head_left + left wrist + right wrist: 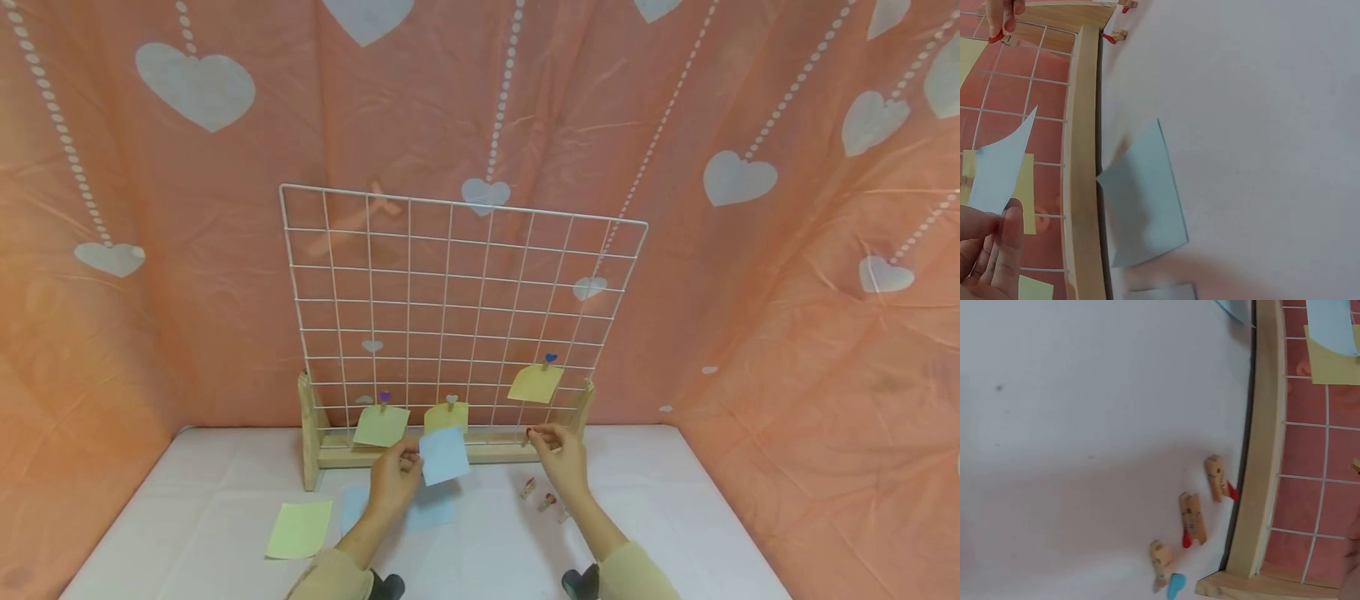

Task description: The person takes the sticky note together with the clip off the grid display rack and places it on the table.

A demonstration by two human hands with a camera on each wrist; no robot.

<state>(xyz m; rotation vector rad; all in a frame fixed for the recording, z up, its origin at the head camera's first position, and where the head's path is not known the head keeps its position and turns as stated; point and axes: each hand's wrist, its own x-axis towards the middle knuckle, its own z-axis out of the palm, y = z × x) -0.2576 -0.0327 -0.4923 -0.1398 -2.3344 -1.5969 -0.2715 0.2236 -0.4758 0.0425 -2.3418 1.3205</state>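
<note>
My left hand (pixel 396 477) pinches a light blue paper note (pixel 444 456) by its left edge, held up in front of the wire grid (pixel 465 312). In the left wrist view the thumb and fingers grip the lower end of the blue note (pixel 1000 165), which overlaps a yellow note behind it. My right hand (pixel 561 457), raised near the grid's lower right, pinches a small wooden clothespin with a red heart (pixel 999 37) between thumb and fingertips. Only the edge of the right hand (pixel 1352 556) shows in the right wrist view.
A green note (pixel 382 426) and yellow notes (pixel 536 384) hang clipped on the grid, which stands in a wooden base (pixel 480 454). Three loose clothespins (pixel 1192 519) lie on the white table below the right hand. Blue notes (pixel 1147 200) and a green note (pixel 298 530) lie on the left.
</note>
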